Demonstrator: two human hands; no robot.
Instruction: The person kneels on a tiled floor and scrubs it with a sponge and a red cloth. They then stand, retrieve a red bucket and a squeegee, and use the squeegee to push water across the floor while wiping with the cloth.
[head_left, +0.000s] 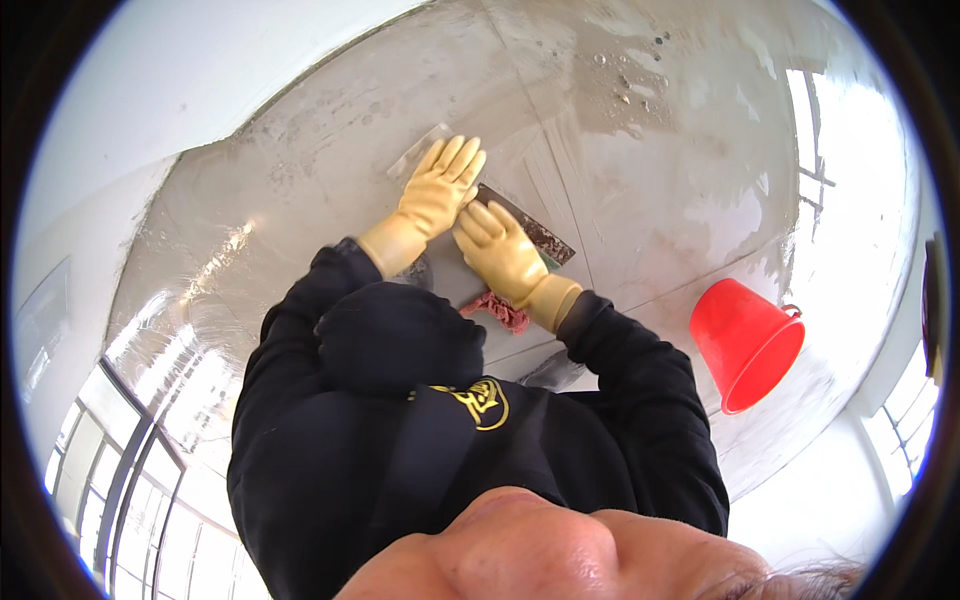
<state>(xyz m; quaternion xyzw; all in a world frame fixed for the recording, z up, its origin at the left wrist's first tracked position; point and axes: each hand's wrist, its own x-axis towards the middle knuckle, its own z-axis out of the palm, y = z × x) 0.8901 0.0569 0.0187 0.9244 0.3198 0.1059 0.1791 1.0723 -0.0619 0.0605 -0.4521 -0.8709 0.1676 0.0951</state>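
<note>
Both my hands wear yellow rubber gloves and work low over a wet, grey floor (330, 150). My left hand (437, 190) is open, its fingers stretched forward. Beside and partly under those fingers lies a thin, pale, flat plate (412, 155) whose kind I cannot make out. My right hand (498, 252) is closed over a trowel with a dark, stained metal blade (540, 235); a bit of green shows by the palm, and the glove hides the grip. A crumpled pink rag (503, 313) lies on the floor just behind my right hand.
To the right, a red bucket (730, 325) appears tilted in the view. Puddles and small lumps (630, 90) are on the floor at the far right. A white wall (170, 80) runs along the left. Glazed doors (130, 470) stand at the lower left.
</note>
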